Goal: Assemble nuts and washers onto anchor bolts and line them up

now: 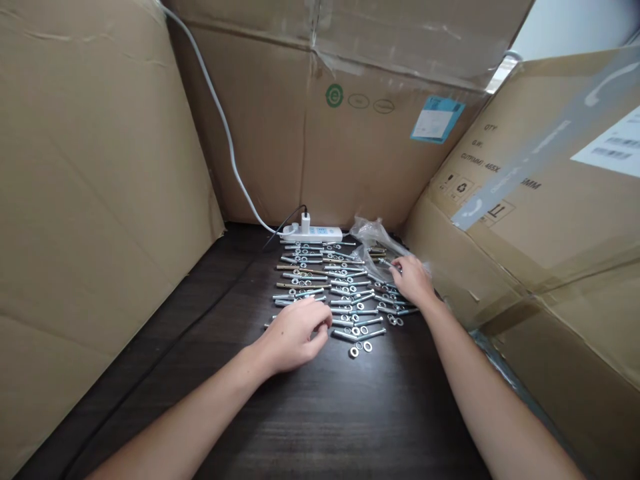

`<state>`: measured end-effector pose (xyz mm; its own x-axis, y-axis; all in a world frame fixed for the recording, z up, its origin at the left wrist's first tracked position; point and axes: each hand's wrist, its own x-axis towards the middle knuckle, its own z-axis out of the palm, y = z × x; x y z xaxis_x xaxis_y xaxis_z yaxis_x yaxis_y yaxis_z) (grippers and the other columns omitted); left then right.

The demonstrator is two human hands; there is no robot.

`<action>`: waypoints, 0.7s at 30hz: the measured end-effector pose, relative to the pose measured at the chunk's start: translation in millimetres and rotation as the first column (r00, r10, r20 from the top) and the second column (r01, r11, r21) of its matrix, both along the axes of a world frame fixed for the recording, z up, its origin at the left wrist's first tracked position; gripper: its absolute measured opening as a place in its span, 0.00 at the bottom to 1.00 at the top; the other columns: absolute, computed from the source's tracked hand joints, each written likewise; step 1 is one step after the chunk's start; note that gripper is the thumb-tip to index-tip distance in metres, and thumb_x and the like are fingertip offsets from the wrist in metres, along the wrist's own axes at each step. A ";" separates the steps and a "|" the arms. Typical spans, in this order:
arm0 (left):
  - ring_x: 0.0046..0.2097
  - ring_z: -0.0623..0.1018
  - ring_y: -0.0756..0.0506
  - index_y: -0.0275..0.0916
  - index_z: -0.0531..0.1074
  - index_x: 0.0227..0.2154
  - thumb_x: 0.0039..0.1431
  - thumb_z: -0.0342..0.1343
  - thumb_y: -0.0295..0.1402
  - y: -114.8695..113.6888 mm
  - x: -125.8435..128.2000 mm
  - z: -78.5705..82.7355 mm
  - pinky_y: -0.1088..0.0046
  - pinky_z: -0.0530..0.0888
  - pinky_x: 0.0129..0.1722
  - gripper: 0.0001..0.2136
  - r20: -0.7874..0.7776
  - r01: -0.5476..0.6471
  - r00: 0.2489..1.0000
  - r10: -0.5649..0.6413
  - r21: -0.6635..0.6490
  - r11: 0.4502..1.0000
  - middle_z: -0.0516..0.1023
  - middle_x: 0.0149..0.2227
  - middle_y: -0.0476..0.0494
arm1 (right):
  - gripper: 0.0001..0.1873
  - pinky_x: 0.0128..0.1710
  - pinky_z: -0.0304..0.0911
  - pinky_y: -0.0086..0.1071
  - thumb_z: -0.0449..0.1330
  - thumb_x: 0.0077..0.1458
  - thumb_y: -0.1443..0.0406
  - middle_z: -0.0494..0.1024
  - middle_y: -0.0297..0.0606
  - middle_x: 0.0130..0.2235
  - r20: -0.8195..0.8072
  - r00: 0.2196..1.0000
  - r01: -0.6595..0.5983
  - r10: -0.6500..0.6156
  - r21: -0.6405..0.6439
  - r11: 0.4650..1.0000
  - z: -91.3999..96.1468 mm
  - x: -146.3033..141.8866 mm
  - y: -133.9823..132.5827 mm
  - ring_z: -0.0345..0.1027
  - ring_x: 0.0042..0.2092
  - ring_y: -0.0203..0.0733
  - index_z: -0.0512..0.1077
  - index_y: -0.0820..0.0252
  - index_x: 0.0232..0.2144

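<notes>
Rows of long metal bolts (357, 335) lie on the dark tabletop, with loose washers (368, 347) and nuts (354, 353) among them. Most are silver; a few sleeves (303, 286) look brass-coloured. Over the left rows rests my left hand (293, 338), its fingers curled and thumb bent in; the fingertips are partly hidden, so what they hold, if anything, does not show. At the right rows, my right hand (415, 281) pinches one silver bolt (388, 265), which sticks out to the upper left beside a clear plastic bag (375, 233).
Large cardboard boxes (260, 120) wall in the table at the left, back and right. A white power strip (320, 234) with a plugged-in adapter lies behind the bolts. A white cord (225, 120) hangs to it, and a black cable (200, 320) crosses the left tabletop.
</notes>
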<state>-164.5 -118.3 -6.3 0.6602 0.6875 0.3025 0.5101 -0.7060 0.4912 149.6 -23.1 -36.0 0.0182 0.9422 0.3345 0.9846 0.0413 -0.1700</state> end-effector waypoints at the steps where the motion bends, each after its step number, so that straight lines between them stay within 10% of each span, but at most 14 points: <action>1: 0.36 0.69 0.47 0.38 0.67 0.31 0.57 0.44 0.25 0.6 0.2 -0.9 0.70 0.66 0.37 0.07 0.017 -0.014 1.000 0.014 0.005 1.000 0.72 0.32 0.46 | 0.11 0.44 0.57 0.39 0.52 0.56 0.64 0.70 0.45 0.40 -0.008 1.000 -0.010 0.010 0.021 1.000 4.1 -5.4 -7.3 0.62 0.44 0.49 0.71 0.62 0.39; 10: 0.41 0.72 0.48 0.41 0.60 0.46 0.61 0.46 0.30 8.8 -0.8 -15.9 0.71 0.68 0.41 0.10 0.251 -0.193 0.940 0.231 -0.166 0.967 0.72 0.40 0.47 | 0.08 0.43 0.61 0.34 0.51 0.59 0.66 0.68 0.41 0.38 -0.229 0.821 -0.495 0.523 0.173 0.852 22.7 -102.1 -85.2 0.64 0.42 0.43 0.68 0.58 0.40; 21: 0.38 0.72 0.49 0.41 0.63 0.43 0.62 0.45 0.32 6.5 2.1 -18.1 0.74 0.68 0.38 0.08 0.193 -0.125 0.970 0.147 -0.119 0.985 0.71 0.38 0.48 | 0.07 0.38 0.62 0.33 0.52 0.58 0.66 0.72 0.39 0.37 -0.282 0.778 -0.561 0.562 0.090 0.823 14.9 -110.4 -98.6 0.67 0.38 0.42 0.65 0.58 0.40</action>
<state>-162.4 -111.8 -24.4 0.4915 0.8015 0.3405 0.4815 -0.5759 0.6606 39.3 -121.7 -21.1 -0.4202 0.8149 0.3992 0.6947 0.5719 -0.4362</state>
